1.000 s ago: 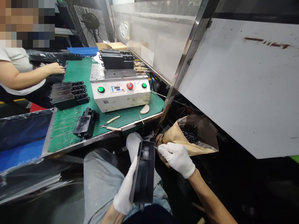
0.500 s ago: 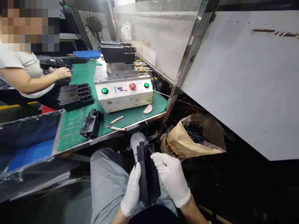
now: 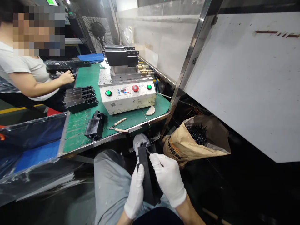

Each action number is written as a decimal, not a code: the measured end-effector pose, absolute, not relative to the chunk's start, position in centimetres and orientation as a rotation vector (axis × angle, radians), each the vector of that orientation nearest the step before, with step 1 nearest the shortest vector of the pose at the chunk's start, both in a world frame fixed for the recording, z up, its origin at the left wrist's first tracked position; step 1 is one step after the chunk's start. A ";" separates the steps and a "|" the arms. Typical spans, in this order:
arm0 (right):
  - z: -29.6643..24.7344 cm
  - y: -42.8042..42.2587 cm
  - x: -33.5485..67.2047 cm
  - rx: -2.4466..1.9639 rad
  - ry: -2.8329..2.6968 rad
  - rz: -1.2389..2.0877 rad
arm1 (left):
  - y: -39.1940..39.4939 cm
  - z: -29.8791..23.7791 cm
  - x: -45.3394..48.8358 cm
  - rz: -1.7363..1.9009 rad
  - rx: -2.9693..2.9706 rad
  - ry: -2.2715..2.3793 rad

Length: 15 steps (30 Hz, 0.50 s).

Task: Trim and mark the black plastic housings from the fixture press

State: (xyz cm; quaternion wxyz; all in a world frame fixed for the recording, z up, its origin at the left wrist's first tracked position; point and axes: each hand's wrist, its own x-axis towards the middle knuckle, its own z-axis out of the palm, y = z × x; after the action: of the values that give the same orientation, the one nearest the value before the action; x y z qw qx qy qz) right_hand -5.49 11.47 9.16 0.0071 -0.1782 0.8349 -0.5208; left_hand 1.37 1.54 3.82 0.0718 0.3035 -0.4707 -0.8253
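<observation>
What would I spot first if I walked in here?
You'd probably see the white-gloved left hand and right hand first, at the bottom, with the left hand's grip around a black plastic part. Above them, a white control box with a red button stands on a green mat. To the right of the hands is a tan paper sack full of black pins.

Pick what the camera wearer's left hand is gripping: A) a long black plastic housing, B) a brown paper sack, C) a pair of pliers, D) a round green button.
A: the white-gloved left hand wraps around the long black plastic housing, holding it upright over the lap.
</observation>
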 end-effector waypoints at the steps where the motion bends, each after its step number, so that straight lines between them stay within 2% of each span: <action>1: 9.2 11.5 -5.5 -0.559 2.610 -1.627 | 1.5 3.8 1.4 -2.480 0.906 -1.422; 8: 8.9 11.4 -5.3 -0.566 2.673 -1.555 | 1.7 2.6 1.4 -2.379 0.858 -1.527; 15: 8.0 11.6 -5.9 -0.480 2.459 -1.723 | 1.9 1.3 1.8 -2.179 0.804 -1.785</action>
State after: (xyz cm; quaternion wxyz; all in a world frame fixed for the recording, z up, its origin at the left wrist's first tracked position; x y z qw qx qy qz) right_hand -5.86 11.57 7.96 0.0506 -0.1576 0.8077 -0.5659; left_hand 1.80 1.88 1.35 0.1062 0.2729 -0.6060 -0.7397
